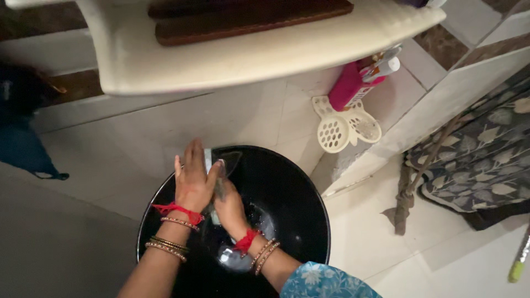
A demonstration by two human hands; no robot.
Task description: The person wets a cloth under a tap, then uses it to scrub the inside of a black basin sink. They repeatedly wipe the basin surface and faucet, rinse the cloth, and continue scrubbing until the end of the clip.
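Head cam, looking straight down: there's a big black round tub (292, 187) sitting on a pale tiled floor (381, 243), and both hands are over it. A little water sits in the bottom, with a shiny glint near the wrists.

The left hand (194, 179) is mostly flat, fingers stretched out and close together, pressed against a small pale greenish object (216, 165) that looks like a bar of soap or a bit of cloth, honestly too dim to tell which. The right hand (229, 204) is pressed up against the same object from the other side, fingers pointing up along it, so the thing is sandwiched between the two palms just above the tub's far rim. Neither hand is curled into a fist, more of a flat palms-together rubbing pose.

Both wrists have a red thread tied round them, plus a stack of thin gold-and-bead bangles. A blue floral sleeve (326, 281) shows at the bottom edge on the right arm.

Around it: a cream plastic stool or chair seat (265, 49) hangs over the top of the shot with a dark brown slat (248, 19) on it. To the right of the tub, against the wall, there's a cream perforated soap holder (345, 127) and a pink bottle (350, 85) just above it. Far right is a dark leaf-patterned cloth (486, 154) with a knotted rope-like piece (406, 198) lying beside it on the floor.
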